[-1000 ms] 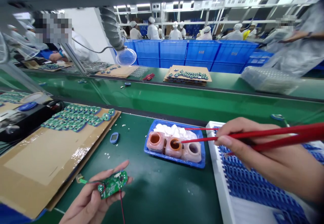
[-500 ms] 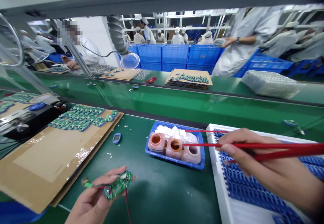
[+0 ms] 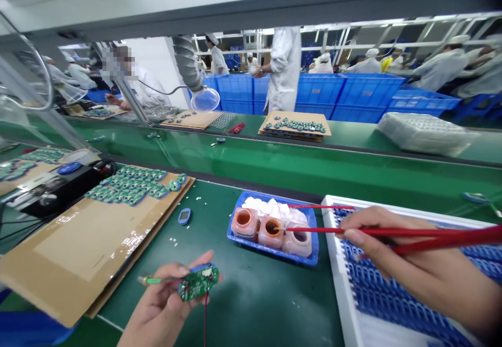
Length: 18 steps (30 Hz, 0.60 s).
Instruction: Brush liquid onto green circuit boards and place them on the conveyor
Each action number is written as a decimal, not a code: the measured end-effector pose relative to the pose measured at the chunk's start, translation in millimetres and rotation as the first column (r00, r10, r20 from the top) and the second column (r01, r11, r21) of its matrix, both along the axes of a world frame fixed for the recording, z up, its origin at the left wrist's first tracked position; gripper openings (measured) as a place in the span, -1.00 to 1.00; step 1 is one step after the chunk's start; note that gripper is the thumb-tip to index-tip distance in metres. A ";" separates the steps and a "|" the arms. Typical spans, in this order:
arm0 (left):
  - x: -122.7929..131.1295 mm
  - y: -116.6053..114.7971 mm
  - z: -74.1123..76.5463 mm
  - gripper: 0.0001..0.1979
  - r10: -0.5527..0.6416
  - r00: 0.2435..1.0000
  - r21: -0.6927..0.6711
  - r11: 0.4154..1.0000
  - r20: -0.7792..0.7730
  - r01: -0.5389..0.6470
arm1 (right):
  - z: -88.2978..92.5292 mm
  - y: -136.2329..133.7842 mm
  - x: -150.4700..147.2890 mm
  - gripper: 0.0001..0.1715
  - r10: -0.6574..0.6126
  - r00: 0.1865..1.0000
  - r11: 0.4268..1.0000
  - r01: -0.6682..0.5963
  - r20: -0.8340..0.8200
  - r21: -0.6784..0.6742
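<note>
My left hand (image 3: 164,300) grips a small green circuit board (image 3: 199,282) with a blue edge. A red wire hangs from the board, and a lead with a green sleeve (image 3: 152,280) sticks out to the left. In my right hand (image 3: 408,258) is a thin red-handled brush (image 3: 314,230), whose tip is inside the middle jar (image 3: 271,234). A second red tool (image 3: 415,246), its kind unclear, runs back through the same hand. The jars stand in a blue tray (image 3: 251,249) with white wipes (image 3: 270,208) behind them.
Left of the tray lies a blue device with a screen (image 3: 184,216). Cardboard (image 3: 78,253) bears rows of circuit boards (image 3: 133,182). A white foam tray (image 3: 337,284) of blue parts sits under my right hand. Beyond a green ledge, co-workers in white (image 3: 284,65) stand and sit.
My left hand has moved right and slightly up with the circuit board. The brush tip stays in the middle jar. The view has shifted slightly, and a standing co-worker has moved left.
</note>
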<state>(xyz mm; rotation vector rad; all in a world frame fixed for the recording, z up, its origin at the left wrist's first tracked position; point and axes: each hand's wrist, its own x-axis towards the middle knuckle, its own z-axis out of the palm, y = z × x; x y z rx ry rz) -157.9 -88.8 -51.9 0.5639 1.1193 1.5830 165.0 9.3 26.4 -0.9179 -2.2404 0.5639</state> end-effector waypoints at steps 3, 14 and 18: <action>5.3 5.0 1.8 -0.75 -0.088 0.996 0.078 0.993 0.018 0.087 | -1.7 -1.6 -0.6 -0.77 -0.020 1.000 1.000 0.020 -0.006 -0.001; 35.8 17.2 9.6 -0.75 -0.163 0.984 0.159 0.976 0.077 0.149 | -10.2 -2.0 4.4 -0.80 -0.033 0.999 0.999 0.032 0.009 0.037; 40.1 22.2 2.8 -0.81 -0.271 0.958 0.216 0.945 0.090 0.247 | -12.8 -3.9 6.7 -0.83 -0.063 0.998 0.994 0.062 0.008 0.092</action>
